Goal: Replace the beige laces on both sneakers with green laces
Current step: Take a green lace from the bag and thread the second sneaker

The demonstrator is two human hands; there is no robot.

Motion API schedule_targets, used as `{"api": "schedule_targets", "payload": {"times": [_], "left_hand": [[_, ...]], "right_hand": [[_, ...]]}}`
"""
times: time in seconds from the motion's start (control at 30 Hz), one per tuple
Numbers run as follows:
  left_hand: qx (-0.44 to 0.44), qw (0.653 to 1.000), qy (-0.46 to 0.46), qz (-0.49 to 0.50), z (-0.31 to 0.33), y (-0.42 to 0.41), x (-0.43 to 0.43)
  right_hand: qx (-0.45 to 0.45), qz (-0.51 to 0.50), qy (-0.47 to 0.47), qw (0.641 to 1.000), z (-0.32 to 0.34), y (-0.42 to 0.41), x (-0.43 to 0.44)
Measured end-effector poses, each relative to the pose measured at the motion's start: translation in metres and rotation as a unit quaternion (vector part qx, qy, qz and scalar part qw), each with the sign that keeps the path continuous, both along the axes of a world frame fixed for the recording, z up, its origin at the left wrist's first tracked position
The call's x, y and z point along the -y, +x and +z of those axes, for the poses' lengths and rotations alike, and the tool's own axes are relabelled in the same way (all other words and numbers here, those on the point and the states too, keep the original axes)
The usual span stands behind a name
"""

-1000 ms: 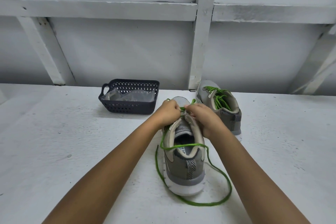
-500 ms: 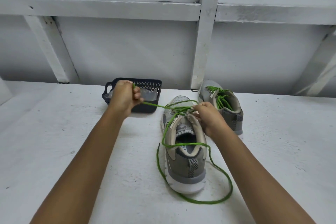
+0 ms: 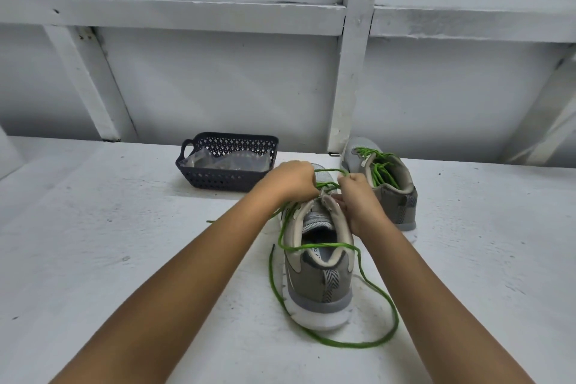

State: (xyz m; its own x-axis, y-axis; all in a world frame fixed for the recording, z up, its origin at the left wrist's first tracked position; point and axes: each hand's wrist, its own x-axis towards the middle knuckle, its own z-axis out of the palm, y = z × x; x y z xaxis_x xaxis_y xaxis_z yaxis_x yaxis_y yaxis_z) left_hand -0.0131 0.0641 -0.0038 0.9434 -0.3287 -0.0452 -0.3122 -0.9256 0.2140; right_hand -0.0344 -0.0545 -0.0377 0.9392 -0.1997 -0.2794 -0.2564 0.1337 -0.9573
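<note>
Lace [image 3: 346,345], green, pinched in curled left hand [image 3: 290,181] and right hand [image 3: 358,196] above near sneaker [image 3: 318,284], mid-table, slack looping round its heel. 2nd sneaker [image 3: 396,196] behind, laced green. Dark basket [image 3: 224,179] left. Speckled white table [image 3: 124,243]; white-battened wall [image 3: 218,87].

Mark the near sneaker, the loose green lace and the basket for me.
near sneaker [image 3: 321,288]: head view, on its grey heel.
green lace [image 3: 352,345]: head view, on the slack loop behind the heel.
basket [image 3: 218,179]: head view, on its dark front wall.
</note>
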Motion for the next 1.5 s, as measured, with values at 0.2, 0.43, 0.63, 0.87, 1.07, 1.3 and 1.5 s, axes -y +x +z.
{"api": "schedule_targets", "payload": {"times": [0.2,0.43,0.63,0.87,1.07,1.3,1.5], "left_hand": [[-0.032,0.996,-0.072,0.039,-0.005,0.009,0.003],[-0.207,0.905,-0.371,0.023,0.009,0.001,-0.038],[-0.305,0.844,-0.432,-0.088,0.014,-0.008,-0.076],[-0.226,0.933,-0.279,-0.006,0.006,-0.013,-0.052],[-0.199,0.943,-0.264,0.039,-0.005,-0.023,-0.029],[-0.190,0.931,-0.311,0.013,0.003,-0.029,-0.029],[-0.214,0.932,-0.292,-0.015,0.008,-0.035,-0.034]], "right_hand": [[-0.010,0.004,-0.021,1.000,0.000,0.000,0.001],[-0.015,0.017,-0.070,0.997,0.004,-0.004,0.005],[-0.014,0.026,-0.072,0.997,0.004,-0.004,0.005],[-0.029,0.091,-0.166,0.981,0.020,0.012,0.000],[-0.062,0.083,-0.165,0.981,0.039,0.034,-0.012],[0.041,0.031,-0.003,0.999,0.057,0.050,-0.019],[0.137,-0.092,-0.054,0.985,0.050,0.031,0.003]]}}
